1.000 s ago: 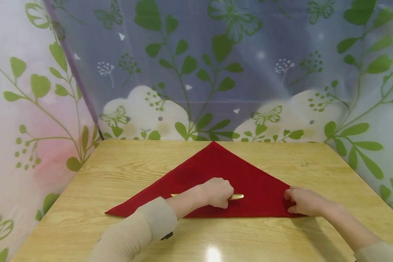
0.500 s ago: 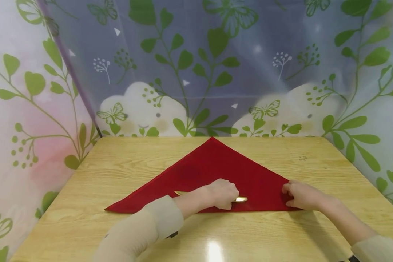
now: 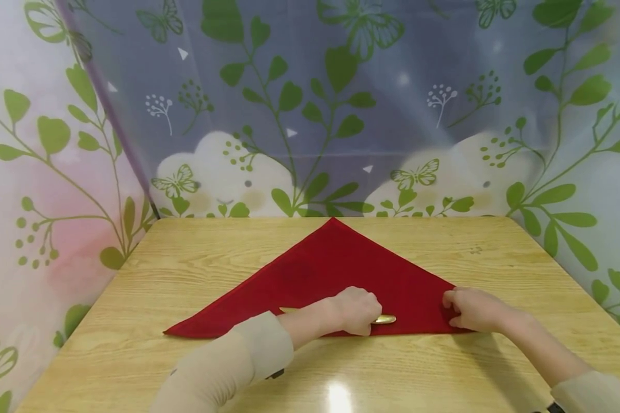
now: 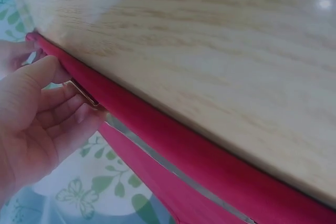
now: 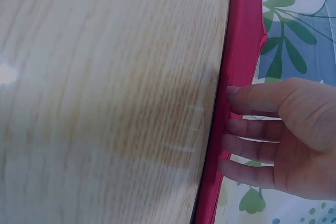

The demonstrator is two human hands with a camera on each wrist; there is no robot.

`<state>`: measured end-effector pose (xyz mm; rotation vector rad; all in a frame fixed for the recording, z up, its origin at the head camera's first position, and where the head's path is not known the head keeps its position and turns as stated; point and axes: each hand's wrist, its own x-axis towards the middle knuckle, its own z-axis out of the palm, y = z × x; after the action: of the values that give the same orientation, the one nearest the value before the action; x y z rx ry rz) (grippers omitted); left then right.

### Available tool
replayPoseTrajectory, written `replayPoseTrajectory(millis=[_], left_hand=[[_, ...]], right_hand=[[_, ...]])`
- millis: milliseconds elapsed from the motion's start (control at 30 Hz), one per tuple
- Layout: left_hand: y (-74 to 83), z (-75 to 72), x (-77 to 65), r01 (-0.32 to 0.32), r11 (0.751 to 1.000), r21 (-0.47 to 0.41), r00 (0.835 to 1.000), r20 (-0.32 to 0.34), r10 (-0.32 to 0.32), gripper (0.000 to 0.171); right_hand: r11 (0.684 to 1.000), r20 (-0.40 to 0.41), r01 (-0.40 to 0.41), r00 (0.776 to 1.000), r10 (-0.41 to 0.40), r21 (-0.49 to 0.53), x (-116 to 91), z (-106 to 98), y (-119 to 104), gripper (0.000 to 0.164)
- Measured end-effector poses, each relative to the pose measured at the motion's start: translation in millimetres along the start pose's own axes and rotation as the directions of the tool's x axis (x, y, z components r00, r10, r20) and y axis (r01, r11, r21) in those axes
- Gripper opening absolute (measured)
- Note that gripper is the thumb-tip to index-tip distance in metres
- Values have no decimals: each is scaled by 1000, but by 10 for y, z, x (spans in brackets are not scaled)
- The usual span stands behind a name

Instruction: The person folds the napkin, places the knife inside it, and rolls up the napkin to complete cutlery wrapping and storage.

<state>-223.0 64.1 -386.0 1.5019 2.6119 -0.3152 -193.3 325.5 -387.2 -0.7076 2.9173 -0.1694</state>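
"What's the left hand point(image 3: 359, 310) doing?"

"It's curled tight round the gold utensil point(image 3: 386, 319), fist right over the middle. Might be a table knife, but with the grip hiding so much I wouldn't swear to it."

"Anything just changed?"

"Yes, fist and utensil have slid a little rightward and closer to the near edge of the red napkin point(image 3: 320, 264). That leaves less cloth between the utensil and the right hand point(image 3: 472, 311), so I'd judge it's being positioned, not let go."

"Which way does it point?"

"Its long axis runs left to right, nearly along the napkin's near edge. The rounded end pokes out on the right, tipped slightly toward the person; the slimmer end shows past the forearm on the left."

"And the right hand?"

"Fingers loosely bent and a bit apart, tips resting on the napkin's right end. They seem to be steadying it."

"How does the napkin lie?"

"As a broad triangle, flat on the wooden table point(image 3: 186, 264). Its long side faces the person, its peak points away and reaches the table's far edge."

"Beyond that?"

"Just the leafy printed backdrop point(image 3: 336, 155), rising behind the table."
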Motion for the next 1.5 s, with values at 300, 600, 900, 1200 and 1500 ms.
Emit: replayPoseTrajectory(millis=[300,600,900,1200,1500], left_hand=[[19,-2,-14,-4,999,-36,1000,-8,4,27],[-177,-12,-293,18,993,-118,1000,-7,-19,11],[-348,130,-537,25,981,-190,998,-57,-36,6],[-337,193,-573,-1,978,-207,997,-70,-14,6],[-371,228,-560,-32,984,-174,994,-112,12,5]], right_hand=[[1000,7,-2,1000,2,4,10,-4,-3,23],[1000,9,9,1000,-9,12,21,4,5,23],[999,4,35,999,-35,30,12,-18,8,24],[999,16,38,999,-39,36,18,-11,-10,24],[1000,17,19,1000,-19,23,19,-16,-8,23]])
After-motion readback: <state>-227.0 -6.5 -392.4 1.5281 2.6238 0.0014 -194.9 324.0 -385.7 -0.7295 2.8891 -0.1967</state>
